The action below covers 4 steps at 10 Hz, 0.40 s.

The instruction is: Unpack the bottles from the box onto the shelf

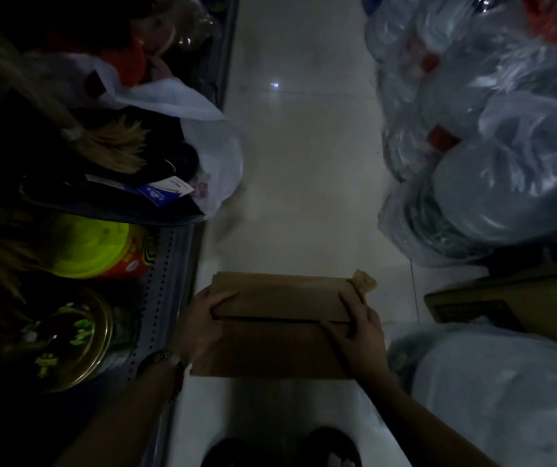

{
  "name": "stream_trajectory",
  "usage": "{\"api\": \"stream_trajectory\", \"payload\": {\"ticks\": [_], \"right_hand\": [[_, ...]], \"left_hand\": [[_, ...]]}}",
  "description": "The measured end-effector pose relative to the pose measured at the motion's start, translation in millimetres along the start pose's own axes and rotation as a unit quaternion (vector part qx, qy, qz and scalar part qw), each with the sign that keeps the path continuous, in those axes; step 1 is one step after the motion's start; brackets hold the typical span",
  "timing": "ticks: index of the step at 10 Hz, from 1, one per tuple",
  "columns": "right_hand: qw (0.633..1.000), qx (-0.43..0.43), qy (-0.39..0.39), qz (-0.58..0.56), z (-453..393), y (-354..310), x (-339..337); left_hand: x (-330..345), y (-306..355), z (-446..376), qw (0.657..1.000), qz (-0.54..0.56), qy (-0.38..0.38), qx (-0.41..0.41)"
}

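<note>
A brown cardboard box (pixel 280 318) sits low in the aisle in front of me, its top flaps closed along a middle seam. My left hand (pixel 203 323) grips the box's left edge, fingers over the top flap. My right hand (pixel 359 335) grips the right side, fingers on the top flap near a torn bit of tape (pixel 364 281). No bottles are visible; the box's contents are hidden. The metal shelf (pixel 166 298) runs along the left, dim and crowded with goods.
On the shelf stand a container with a lime-green lid (pixel 92 246), a gold-rimmed tin (pixel 71 338) and a white plastic bag (pixel 209 156). Clear plastic-wrapped bundles (pixel 492 136) pile up at right, with another cardboard box (pixel 506 298). Pale tiled floor (pixel 304 146) stretches ahead. My shoes (pixel 324 446) show below.
</note>
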State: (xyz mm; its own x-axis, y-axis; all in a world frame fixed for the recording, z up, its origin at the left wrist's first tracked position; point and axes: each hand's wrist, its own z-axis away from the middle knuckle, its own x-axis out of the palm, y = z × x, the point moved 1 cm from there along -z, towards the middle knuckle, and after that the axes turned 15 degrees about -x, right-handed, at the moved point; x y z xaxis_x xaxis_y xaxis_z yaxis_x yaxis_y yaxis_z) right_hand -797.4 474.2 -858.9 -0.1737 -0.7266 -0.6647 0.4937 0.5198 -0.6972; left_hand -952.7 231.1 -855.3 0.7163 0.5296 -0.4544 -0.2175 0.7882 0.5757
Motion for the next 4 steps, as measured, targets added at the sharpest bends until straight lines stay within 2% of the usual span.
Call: {"api": "stream_trajectory", "payload": {"ticks": [1,2,3,4], "right_hand": [[1.000,-0.013,0.008,0.002,-2,11,9],[1.000,-0.005,0.000,-0.009,3,13,12],[1.000,0.004,0.009,0.010,13,3,6],[0.999,0.028,-0.011,0.025,23,-22,-14]], "left_hand": [[7,-2,-1,0.999,-0.020,0.041,-0.017],[11,-10,5,0.997,-0.061,0.039,0.001],[16,2,21,0.996,-0.085,0.035,-0.006],[17,19,41,0.992,-0.103,0.062,-0.039]]}}
